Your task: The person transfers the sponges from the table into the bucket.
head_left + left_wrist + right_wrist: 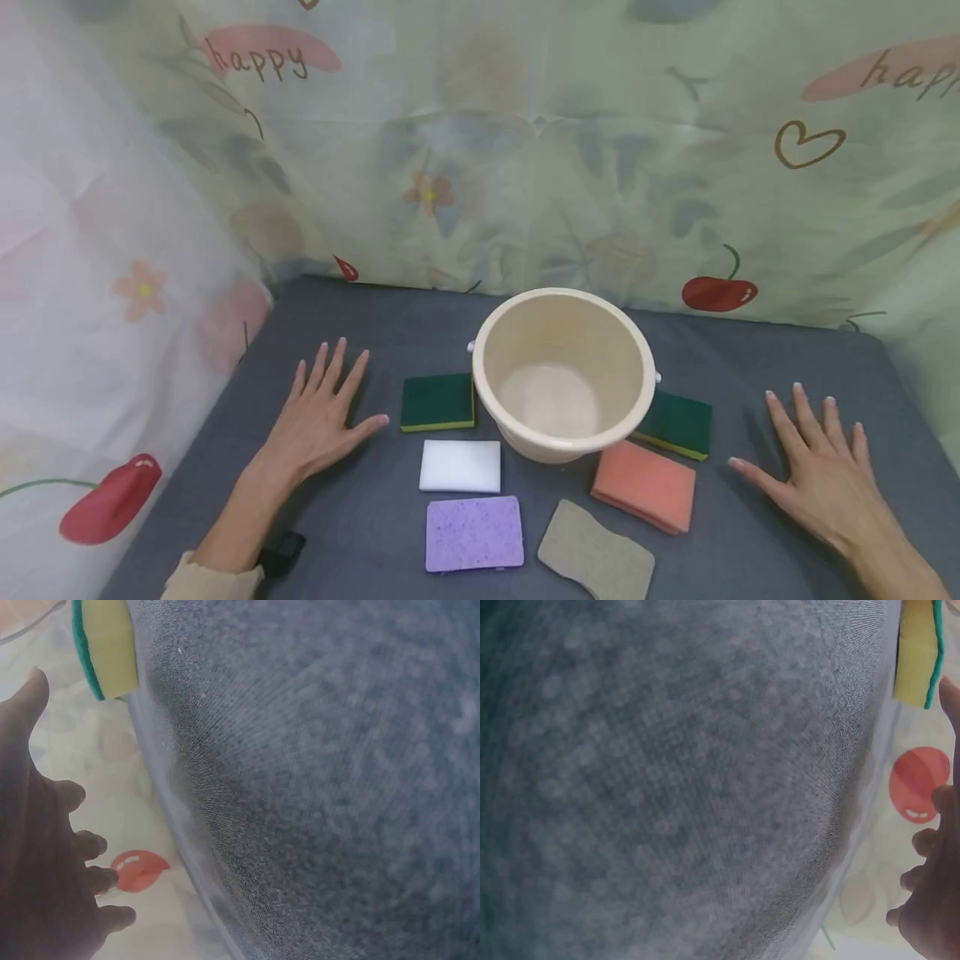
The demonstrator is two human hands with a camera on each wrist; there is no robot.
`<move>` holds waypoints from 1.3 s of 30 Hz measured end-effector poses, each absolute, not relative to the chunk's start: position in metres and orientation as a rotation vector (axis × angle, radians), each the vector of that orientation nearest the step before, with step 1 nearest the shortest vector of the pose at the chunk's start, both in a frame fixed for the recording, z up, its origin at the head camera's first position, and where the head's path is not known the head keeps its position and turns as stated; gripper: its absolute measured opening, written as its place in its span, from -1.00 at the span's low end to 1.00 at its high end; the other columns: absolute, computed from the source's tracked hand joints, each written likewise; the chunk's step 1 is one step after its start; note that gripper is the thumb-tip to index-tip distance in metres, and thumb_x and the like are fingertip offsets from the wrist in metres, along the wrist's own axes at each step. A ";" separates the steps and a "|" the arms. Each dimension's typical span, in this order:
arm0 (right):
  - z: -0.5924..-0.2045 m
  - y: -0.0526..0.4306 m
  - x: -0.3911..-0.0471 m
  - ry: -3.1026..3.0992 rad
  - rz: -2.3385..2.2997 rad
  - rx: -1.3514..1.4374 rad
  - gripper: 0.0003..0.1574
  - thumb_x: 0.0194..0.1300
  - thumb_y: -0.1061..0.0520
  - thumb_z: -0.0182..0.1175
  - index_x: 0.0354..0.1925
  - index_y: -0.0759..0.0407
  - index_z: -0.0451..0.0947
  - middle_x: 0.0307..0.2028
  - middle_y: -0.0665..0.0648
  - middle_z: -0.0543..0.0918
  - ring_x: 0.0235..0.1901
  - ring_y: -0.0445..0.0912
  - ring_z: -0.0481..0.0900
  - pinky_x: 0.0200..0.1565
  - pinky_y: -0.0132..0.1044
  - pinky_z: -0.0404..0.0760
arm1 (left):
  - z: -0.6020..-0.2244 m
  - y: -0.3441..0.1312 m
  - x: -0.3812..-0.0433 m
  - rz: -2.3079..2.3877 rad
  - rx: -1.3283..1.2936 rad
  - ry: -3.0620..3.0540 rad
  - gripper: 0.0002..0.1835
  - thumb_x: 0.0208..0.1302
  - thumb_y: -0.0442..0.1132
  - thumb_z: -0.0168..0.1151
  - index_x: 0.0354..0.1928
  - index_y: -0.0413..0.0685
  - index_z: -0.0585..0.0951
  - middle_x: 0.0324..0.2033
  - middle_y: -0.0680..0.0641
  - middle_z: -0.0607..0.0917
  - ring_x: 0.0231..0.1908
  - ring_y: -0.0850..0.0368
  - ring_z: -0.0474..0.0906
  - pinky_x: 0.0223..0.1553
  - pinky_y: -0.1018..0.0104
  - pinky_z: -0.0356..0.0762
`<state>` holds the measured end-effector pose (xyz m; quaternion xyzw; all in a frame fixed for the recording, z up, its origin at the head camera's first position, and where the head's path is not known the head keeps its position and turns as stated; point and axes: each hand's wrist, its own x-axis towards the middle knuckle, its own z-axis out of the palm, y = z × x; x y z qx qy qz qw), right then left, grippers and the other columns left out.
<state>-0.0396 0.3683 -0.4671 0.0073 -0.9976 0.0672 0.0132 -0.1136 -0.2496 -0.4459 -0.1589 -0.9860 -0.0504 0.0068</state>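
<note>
My left hand (318, 425) lies spread on the dark grey cloth, left of a green-and-yellow scrub sponge (437, 402). On the far right my right hand (821, 479) is spread too, beside a second green-and-yellow sponge (677, 425). Neither hand holds anything. Between them stands a cream bucket (558, 442), upright, with nothing visible inside. In front of it lie a white sponge (460, 466), a speckled purple sponge (474, 533), a coral cloth-like pad (645, 485) and a wavy-edged beige sponge (597, 550). The left wrist view shows the near sponge's yellow side (111, 649).
A dark grey cloth (360, 533) covers the table. Behind and to the left hangs a printed curtain (540, 192) with cherries and flowers, meeting the table's back edge. A small black object (282, 554) sits at my left wrist.
</note>
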 end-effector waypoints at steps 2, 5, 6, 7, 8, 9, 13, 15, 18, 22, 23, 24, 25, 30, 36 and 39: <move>-0.467 0.369 -0.040 -3.115 0.219 0.035 0.45 0.14 -0.57 0.17 0.59 0.07 -0.33 0.51 0.44 -0.29 0.42 0.51 -0.42 0.27 0.39 -0.65 | -0.446 -0.249 -0.114 -0.162 -0.499 -3.086 0.10 0.23 0.57 -0.10 0.59 0.03 -0.05 0.55 -0.24 -0.18 0.52 -0.27 -0.33 0.42 -0.32 -0.24; -0.466 0.370 -0.042 -3.130 0.240 0.057 0.44 0.16 -0.56 0.16 0.59 0.06 -0.34 0.51 0.44 -0.28 0.42 0.50 -0.44 0.25 0.39 -0.68 | -0.445 -0.250 -0.113 -0.162 -0.503 -3.085 0.10 0.23 0.56 -0.09 0.59 0.03 -0.04 0.55 -0.25 -0.17 0.51 -0.28 -0.29 0.41 -0.33 -0.24; -0.466 0.370 -0.042 -3.134 0.249 0.065 0.43 0.16 -0.56 0.16 0.59 0.06 -0.34 0.51 0.44 -0.27 0.42 0.50 -0.43 0.25 0.40 -0.68 | -0.445 -0.250 -0.113 -0.164 -0.504 -3.086 0.09 0.23 0.56 -0.09 0.59 0.03 -0.04 0.55 -0.25 -0.17 0.51 -0.29 -0.29 0.41 -0.34 -0.24; -0.466 0.370 -0.042 -3.140 0.258 0.070 0.43 0.16 -0.56 0.16 0.59 0.07 -0.34 0.51 0.44 -0.26 0.42 0.49 -0.44 0.24 0.40 -0.69 | -0.445 -0.250 -0.112 -0.166 -0.503 -3.089 0.09 0.23 0.56 -0.08 0.59 0.03 -0.04 0.55 -0.25 -0.17 0.51 -0.29 -0.29 0.41 -0.34 -0.24; -0.466 0.370 -0.041 -3.144 0.264 0.071 0.43 0.16 -0.56 0.16 0.59 0.07 -0.33 0.51 0.44 -0.26 0.42 0.49 -0.44 0.23 0.40 -0.69 | -0.445 -0.250 -0.112 -0.166 -0.503 -3.089 0.10 0.23 0.56 -0.08 0.59 0.03 -0.04 0.55 -0.24 -0.16 0.51 -0.29 -0.29 0.41 -0.35 -0.24; -0.466 0.370 -0.041 -3.146 0.269 0.070 0.43 0.16 -0.56 0.16 0.59 0.07 -0.33 0.51 0.44 -0.25 0.42 0.49 -0.45 0.23 0.41 -0.69 | -0.445 -0.250 -0.112 -0.169 -0.504 -3.087 0.10 0.22 0.56 -0.08 0.59 0.04 -0.04 0.55 -0.24 -0.16 0.51 -0.29 -0.28 0.41 -0.35 -0.25; -0.464 0.368 -0.040 -3.141 0.279 0.071 0.43 0.16 -0.56 0.17 0.59 0.07 -0.33 0.52 0.43 -0.25 0.43 0.47 -0.45 0.23 0.41 -0.69 | -0.443 -0.250 -0.112 -0.173 -0.505 -3.078 0.10 0.22 0.57 -0.08 0.60 0.05 -0.07 0.55 -0.24 -0.15 0.51 -0.28 -0.29 0.41 -0.35 -0.25; -0.462 0.368 -0.041 -3.130 0.291 0.088 0.41 0.17 -0.54 0.18 0.59 0.05 -0.32 0.53 0.40 -0.26 0.44 0.46 -0.45 0.24 0.40 -0.69 | -0.441 -0.250 -0.113 -0.176 -0.510 -3.072 0.11 0.22 0.57 -0.08 0.60 0.06 -0.08 0.55 -0.24 -0.14 0.52 -0.28 -0.28 0.41 -0.35 -0.24; -0.458 0.366 -0.043 -3.106 0.324 0.130 0.40 0.18 -0.50 0.21 0.60 0.06 -0.30 0.53 0.38 -0.24 0.45 0.45 -0.41 0.27 0.41 -0.63 | -0.438 -0.248 -0.114 -0.200 -0.526 -3.066 0.11 0.21 0.56 -0.05 0.60 0.08 -0.10 0.55 -0.24 -0.11 0.52 -0.27 -0.24 0.41 -0.34 -0.22; -0.454 0.360 -0.047 -3.068 0.404 0.189 0.41 0.19 -0.42 0.28 0.59 0.11 -0.29 0.52 0.43 -0.14 0.45 0.46 -0.31 0.32 0.42 -0.48 | -0.433 -0.242 -0.116 -0.260 -0.571 -3.049 0.10 0.22 0.50 0.05 0.60 0.14 -0.13 0.56 -0.20 -0.11 0.52 -0.24 -0.23 0.43 -0.30 -0.22; -0.453 0.359 -0.048 -3.059 0.427 0.202 0.41 0.18 -0.40 0.29 0.59 0.13 -0.28 0.51 0.44 -0.10 0.45 0.46 -0.27 0.34 0.41 -0.43 | -0.432 -0.240 -0.116 -0.274 -0.588 -3.041 0.10 0.22 0.48 0.08 0.60 0.16 -0.14 0.56 -0.18 -0.11 0.52 -0.23 -0.24 0.43 -0.29 -0.22; -0.452 0.357 -0.049 -3.054 0.443 0.212 0.42 0.18 -0.40 0.31 0.59 0.14 -0.28 0.51 0.45 -0.07 0.45 0.46 -0.24 0.35 0.41 -0.39 | -0.430 -0.238 -0.117 -0.290 -0.604 -3.031 0.10 0.22 0.46 0.11 0.60 0.17 -0.15 0.56 -0.17 -0.12 0.53 -0.21 -0.24 0.44 -0.27 -0.23; -0.451 0.355 -0.050 -3.053 0.459 0.218 0.42 0.17 -0.39 0.31 0.59 0.15 -0.27 0.50 0.45 -0.05 0.45 0.46 -0.22 0.36 0.41 -0.33 | -0.429 -0.236 -0.118 -0.309 -0.621 -3.022 0.10 0.22 0.44 0.14 0.60 0.18 -0.16 0.56 -0.15 -0.12 0.53 -0.21 -0.24 0.45 -0.24 -0.23; -0.448 0.349 -0.054 -3.098 0.541 0.220 0.43 0.14 -0.43 0.33 0.60 0.10 -0.25 0.49 0.43 0.01 0.44 0.42 -0.05 0.25 0.49 0.04 | -0.423 -0.226 -0.120 -0.427 -0.689 -2.994 0.11 0.22 0.33 0.25 0.60 0.20 -0.17 0.57 -0.09 -0.15 0.53 -0.19 -0.20 0.45 -0.20 -0.11; -0.445 0.343 -0.059 -3.124 0.623 0.241 0.42 0.12 -0.44 0.34 0.60 0.02 -0.22 0.46 0.44 0.09 0.36 0.43 0.11 0.12 0.51 0.23 | -0.408 -0.213 -0.126 -0.538 -0.733 -2.980 0.11 0.21 0.29 0.30 0.60 0.25 -0.17 0.57 -0.02 -0.13 0.51 -0.18 -0.10 0.35 -0.30 0.12; -0.444 0.340 -0.060 -3.105 0.667 0.258 0.40 0.12 -0.40 0.37 0.60 0.01 -0.18 0.43 0.45 0.15 0.33 0.43 0.17 0.10 0.49 0.26 | -0.403 -0.206 -0.127 -0.596 -0.753 -2.974 0.10 0.22 0.33 0.27 0.60 0.29 -0.17 0.57 0.01 -0.10 0.50 -0.16 -0.02 0.32 -0.29 0.19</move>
